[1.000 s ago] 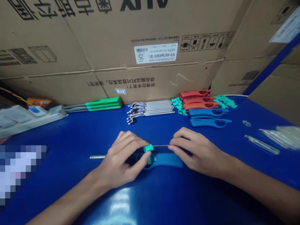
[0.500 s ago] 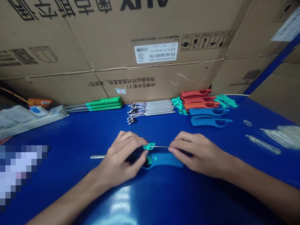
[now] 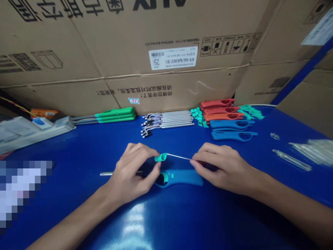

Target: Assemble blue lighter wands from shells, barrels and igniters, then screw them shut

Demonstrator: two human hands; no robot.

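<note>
A blue lighter body (image 3: 179, 177) with a metal tube (image 3: 106, 173) sticking out to the left lies on the blue table (image 3: 182, 222). My left hand (image 3: 131, 173) rests over its middle and pinches a small teal plastic piece (image 3: 160, 157) between thumb and forefinger. A thin wire (image 3: 179, 157) runs from that piece to my right hand (image 3: 223, 168), whose fingertips are pinched on the wire's other end. Both hands hover just above the lighter body.
Along the cardboard boxes (image 3: 156, 52) at the back lie green lighters (image 3: 114, 115), a row of metal tubes with wires (image 3: 166, 121), teal small parts (image 3: 198, 116), and red (image 3: 217, 104) and blue lighter shells (image 3: 231, 130). Clear tubes (image 3: 307, 154) lie at right, packets (image 3: 23, 132) at left.
The teal piece and wire have risen slightly and tilted, the left end higher. My left hand lifted a little off the lighter body.
</note>
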